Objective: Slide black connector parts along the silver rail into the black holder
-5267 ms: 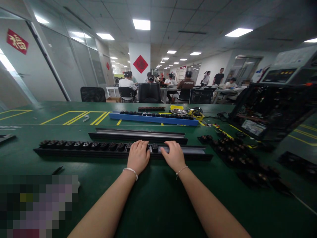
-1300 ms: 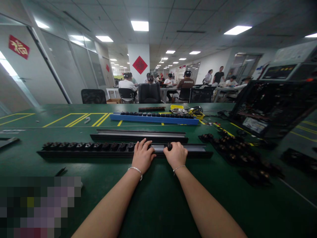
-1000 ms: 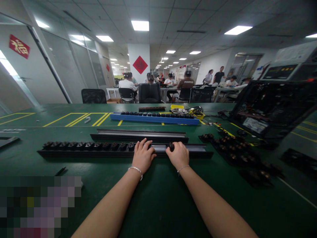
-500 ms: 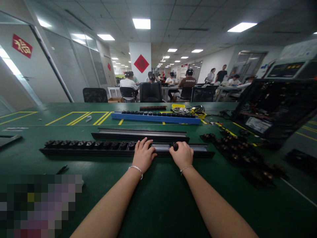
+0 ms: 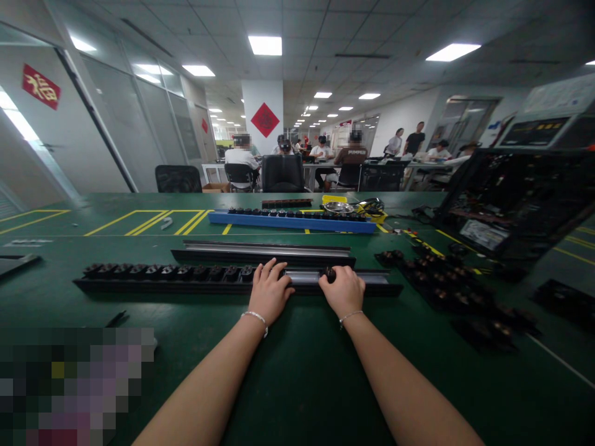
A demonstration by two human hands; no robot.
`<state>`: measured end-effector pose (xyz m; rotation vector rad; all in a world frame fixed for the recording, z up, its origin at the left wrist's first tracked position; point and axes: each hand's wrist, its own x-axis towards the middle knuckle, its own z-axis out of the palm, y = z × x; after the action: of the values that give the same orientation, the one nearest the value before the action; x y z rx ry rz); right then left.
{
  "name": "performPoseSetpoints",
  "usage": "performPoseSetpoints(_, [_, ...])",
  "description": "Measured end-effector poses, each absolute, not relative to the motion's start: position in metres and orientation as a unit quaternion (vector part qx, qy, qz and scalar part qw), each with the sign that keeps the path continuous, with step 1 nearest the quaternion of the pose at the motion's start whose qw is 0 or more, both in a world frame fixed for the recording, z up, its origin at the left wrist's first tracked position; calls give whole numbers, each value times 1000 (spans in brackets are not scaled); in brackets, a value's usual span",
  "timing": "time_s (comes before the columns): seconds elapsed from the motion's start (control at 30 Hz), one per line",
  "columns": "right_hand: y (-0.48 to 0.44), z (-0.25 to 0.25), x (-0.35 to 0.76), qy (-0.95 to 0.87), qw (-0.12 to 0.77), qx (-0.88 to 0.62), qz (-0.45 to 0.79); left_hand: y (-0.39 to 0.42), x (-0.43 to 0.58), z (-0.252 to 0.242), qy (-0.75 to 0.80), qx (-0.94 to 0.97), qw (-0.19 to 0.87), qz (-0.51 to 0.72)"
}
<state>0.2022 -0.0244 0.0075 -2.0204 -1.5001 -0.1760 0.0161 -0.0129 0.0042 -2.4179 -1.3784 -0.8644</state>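
A long black channel rail (image 5: pixel 149 286) with a silvery inside lies across the green bench in front of me. Black round-topped socket modules (image 5: pixel 168 272) sit in a row along its left part, up to my left hand. My left hand (image 5: pixel 271 288) is curled over the rail at the end of that row, fingers on top and thumb toward the right; what lies beneath it is hidden. Farther right, my right hand (image 5: pixel 343 288) pinches one black socket module (image 5: pixel 330 274) over the rail's bare silvery stretch. Whether that module touches the channel I cannot tell.
Behind lies a second black rail (image 5: pixel 264 251), then a blue rail (image 5: pixel 292 222) carrying modules. Loose black modules (image 5: pixel 446 279) are heaped at right, near a large black machine casing (image 5: pixel 511 204). A yellow tray (image 5: pixel 335 199) stands at the back. People sit at tables beyond.
My right hand has shifted very slightly to the right with the socket module still in its fingers. My left hand stays in place on the rail.
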Motion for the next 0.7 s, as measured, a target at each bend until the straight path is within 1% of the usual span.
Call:
performPoseSetpoints(0.43, [-25,9,207,-551,300,-777,-58,-13,16,3,-469,-825,117,-292])
performPoseSetpoints(0.7, [-22,7,211,-555,316,-768,-40,-12,16,2,-469,-826,121,-288])
